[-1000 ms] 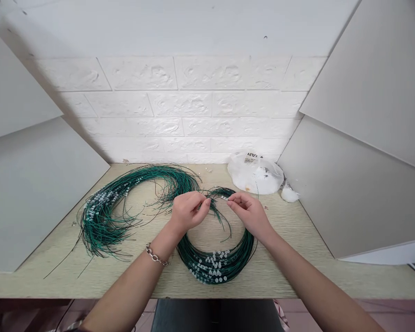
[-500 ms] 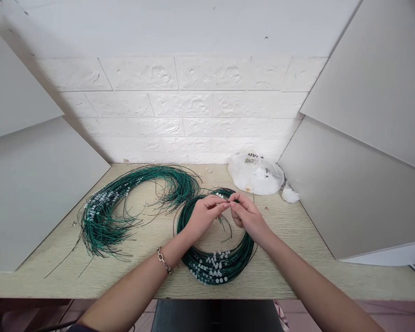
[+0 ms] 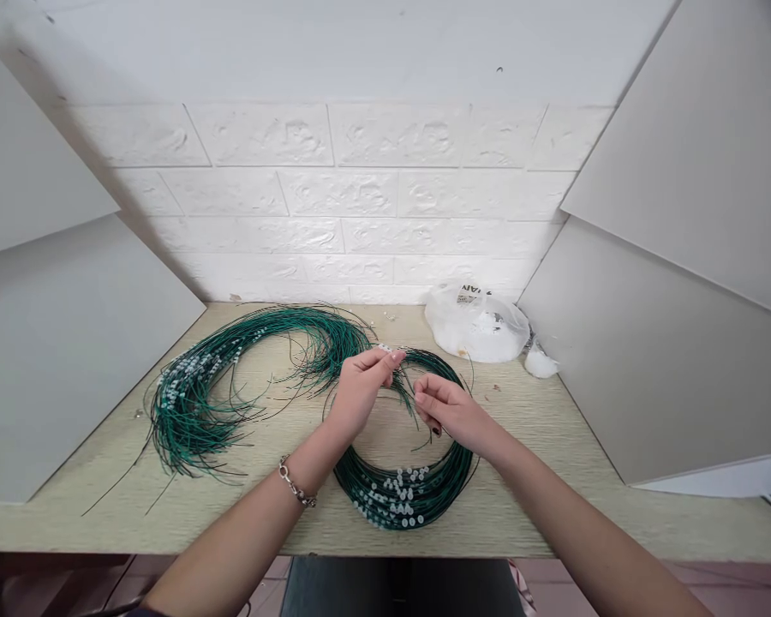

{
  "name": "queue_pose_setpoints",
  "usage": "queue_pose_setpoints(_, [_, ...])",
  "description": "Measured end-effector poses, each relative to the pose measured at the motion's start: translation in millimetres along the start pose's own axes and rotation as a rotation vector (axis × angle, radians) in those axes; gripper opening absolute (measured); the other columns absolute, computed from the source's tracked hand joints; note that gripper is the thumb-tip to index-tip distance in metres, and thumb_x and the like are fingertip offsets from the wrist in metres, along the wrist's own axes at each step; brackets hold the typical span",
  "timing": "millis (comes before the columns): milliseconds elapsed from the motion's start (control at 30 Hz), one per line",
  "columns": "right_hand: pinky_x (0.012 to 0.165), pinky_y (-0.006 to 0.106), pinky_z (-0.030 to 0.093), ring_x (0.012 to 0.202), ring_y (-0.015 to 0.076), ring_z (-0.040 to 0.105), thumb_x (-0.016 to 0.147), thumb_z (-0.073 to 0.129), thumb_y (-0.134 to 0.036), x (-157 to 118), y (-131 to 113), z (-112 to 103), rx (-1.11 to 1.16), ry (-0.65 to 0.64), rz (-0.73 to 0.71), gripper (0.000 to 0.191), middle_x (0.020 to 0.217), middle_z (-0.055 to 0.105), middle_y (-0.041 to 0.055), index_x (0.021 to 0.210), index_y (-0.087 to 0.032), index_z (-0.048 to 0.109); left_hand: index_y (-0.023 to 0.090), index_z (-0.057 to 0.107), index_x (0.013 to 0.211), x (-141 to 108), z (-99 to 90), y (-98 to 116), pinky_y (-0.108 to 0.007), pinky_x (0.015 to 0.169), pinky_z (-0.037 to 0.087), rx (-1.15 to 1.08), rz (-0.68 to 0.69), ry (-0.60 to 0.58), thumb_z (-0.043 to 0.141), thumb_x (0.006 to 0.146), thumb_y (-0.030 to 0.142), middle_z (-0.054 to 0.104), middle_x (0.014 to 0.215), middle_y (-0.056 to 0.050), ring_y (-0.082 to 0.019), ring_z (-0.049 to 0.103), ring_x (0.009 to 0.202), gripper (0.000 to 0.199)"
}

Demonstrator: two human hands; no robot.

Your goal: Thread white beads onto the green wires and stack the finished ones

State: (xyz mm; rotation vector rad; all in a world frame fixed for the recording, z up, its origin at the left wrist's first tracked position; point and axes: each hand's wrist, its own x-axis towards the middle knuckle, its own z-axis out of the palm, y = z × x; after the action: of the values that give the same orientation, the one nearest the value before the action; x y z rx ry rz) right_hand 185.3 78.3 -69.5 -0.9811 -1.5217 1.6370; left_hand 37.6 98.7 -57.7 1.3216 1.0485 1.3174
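A round coil of dark green wires [image 3: 446, 488] lies on the table, with small white discs [image 3: 403, 493] along its near side. Over the coil's upper left part, my left hand [image 3: 360, 390] pinches a thin dark wire between thumb and forefinger, beside some white pieces. My right hand [image 3: 450, 411] is over the coil's upper right, its fingers curled together; whatever is between its fingertips is too small to make out. Loose green wire ends hang between the two hands. A second, curved bundle of green wires [image 3: 199, 428] with white pieces lies at the left.
A clear plastic bag [image 3: 475, 330] of white material sits at the back right, with a small white bundle [image 3: 540, 360] beside it. Grey panels [image 3: 90, 343] stand on both sides of the wooden table [image 3: 527, 514]. A white brick-patterned wall [image 3: 360, 193] rises behind.
My hands have moved apart from where their fingertips met. The left went left and slightly up, the right moved down and slightly left.
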Motion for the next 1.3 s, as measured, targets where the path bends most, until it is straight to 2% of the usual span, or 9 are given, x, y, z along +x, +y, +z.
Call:
queue_pose_setpoints(167, [0.045, 0.02, 0.033, 0.047, 0.0067, 0.039, 0.076, 0.046, -0.043, -3, 2, 0, -0.097, -0.157, 0.035, 0.026, 0.057, 0.047, -0.0033, 0.069, -0.018, 0.038, 0.015, 0.047, 0.047, 2, -4.5, 4, -0.022, 0.057, 0.033, -0.065, 0.0, 0.056, 0.056, 0.068, 0.037, 0.04, 0.046, 0.002, -0.009, 0.039, 0.052, 0.032])
queue_pose_setpoints(433, [0.055, 0.022, 0.037, 0.058, 0.0087, 0.045, 0.074, 0.051, -0.034, -6, -3, -5, -0.165, -0.282, 0.08, 0.019, 0.061, 0.049, -0.002, 0.067, -0.017, 0.044, 0.014, 0.05, 0.049, -2, -2.9, 8, -0.022, 0.053, 0.031, -0.024, -0.008, 0.018, 0.055, 0.068, 0.037, 0.041, 0.047, 0.002, -0.008, 0.037, 0.051, 0.03])
queue_pose_setpoints(500, [0.058, 0.022, 0.037, 0.06, 0.0085, 0.046, 0.071, 0.055, -0.032, -4, -4, -8, -0.136, -0.239, 0.067, 0.017, 0.064, 0.05, -0.0017, 0.069, -0.016, 0.05, 0.014, 0.049, 0.049, -3, -2.6, 11, -0.022, 0.051, 0.03, 0.017, -0.023, -0.096, 0.054, 0.069, 0.038, 0.04, 0.046, 0.002, -0.008, 0.036, 0.049, 0.031])
queue_pose_setpoints(600, [0.06, 0.024, 0.039, 0.062, 0.0092, 0.049, 0.071, 0.054, -0.039, 1, -4, -14, 0.075, 0.001, 0.035, 0.024, 0.07, 0.053, 0.0005, 0.077, -0.016, 0.056, 0.014, 0.05, 0.049, -6, 0.9, 11, -0.021, 0.049, 0.028, 0.152, -0.055, -0.355, 0.054, 0.068, 0.038, 0.042, 0.048, 0.002, -0.008, 0.034, 0.048, 0.031])
queue_pose_setpoints(667, [0.057, 0.024, 0.04, 0.059, 0.0099, 0.05, 0.072, 0.048, -0.048, 4, -4, -17, 0.182, 0.135, 0.064, 0.035, 0.067, 0.054, 0.0021, 0.077, -0.015, 0.058, 0.014, 0.051, 0.05, -8, 5.3, 6, -0.021, 0.047, 0.027, 0.265, -0.048, -0.456, 0.055, 0.067, 0.038, 0.042, 0.05, 0.002, -0.008, 0.034, 0.049, 0.03])
queue_pose_setpoints(733, [0.053, 0.023, 0.038, 0.054, 0.0096, 0.048, 0.07, 0.049, -0.051, 5, -2, -19, 0.142, 0.165, 0.098, 0.039, 0.06, 0.054, 0.0019, 0.072, -0.013, 0.059, 0.014, 0.053, 0.05, -11, 9.8, -2, -0.02, 0.046, 0.026, 0.374, -0.015, -0.508, 0.054, 0.067, 0.037, 0.042, 0.05, 0.002, -0.008, 0.034, 0.049, 0.029])
queue_pose_setpoints(867, [0.049, 0.022, 0.035, 0.049, 0.0082, 0.044, 0.062, 0.062, -0.041, 7, 2, -19, -0.046, 0.165, 0.096, 0.028, 0.053, 0.053, -0.0007, 0.062, -0.013, 0.061, 0.014, 0.056, 0.05, -13, 14.3, -19, -0.02, 0.043, 0.025, 0.482, 0.018, -0.63, 0.053, 0.068, 0.033, 0.044, 0.046, 0.003, -0.007, 0.033, 0.046, 0.026])
queue_pose_setpoints(1100, [0.054, 0.021, 0.036, 0.055, 0.0056, 0.045, 0.06, 0.066, -0.033, 8, 0, -21, 0.315, 0.257, 0.036, 0.019, 0.064, 0.052, -0.0027, 0.065, -0.015, 0.059, 0.013, 0.056, 0.055, -7, 11.1, -33, -0.02, 0.049, 0.032, 0.377, -0.079, -0.65, 0.055, 0.066, 0.035, 0.05, 0.053, 0.001, -0.008, 0.04, 0.051, 0.024])
queue_pose_setpoints(1300, [0.054, 0.021, 0.038, 0.056, 0.0059, 0.046, 0.063, 0.065, -0.03, 16, -14, -27, 0.504, 0.244, -0.037, 0.017, 0.069, 0.052, -0.0024, 0.067, -0.016, 0.056, 0.014, 0.055, 0.056, -7, 9.9, -35, -0.02, 0.049, 0.031, 0.425, -0.014, -0.67, 0.053, 0.069, 0.038, 0.048, 0.053, 0.001, -0.009, 0.04, 0.051, 0.027])
